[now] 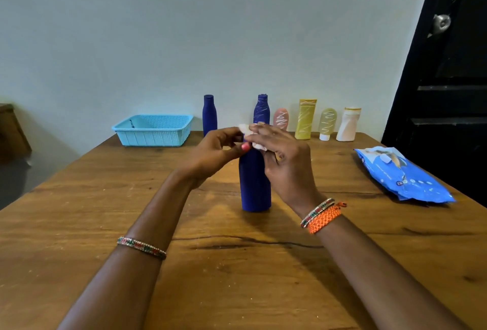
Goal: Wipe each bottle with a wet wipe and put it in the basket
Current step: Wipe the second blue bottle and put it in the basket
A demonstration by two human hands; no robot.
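Before you, a wooden table with a dark crack across its middle, a pale wall filling the upper frame, a black door with a metal knob at right, brown furniture at your far left.

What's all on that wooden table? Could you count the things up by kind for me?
Dark blue bottles: 3, near one under both hands, clean one and scribbled one at the back
Yellow tube: 1
Pink tube: 1
Olive tube: 1
White bottle: 1
Light blue basket: 1
Wet wipe pack: 1
Wet wipe: 1
Total: 10
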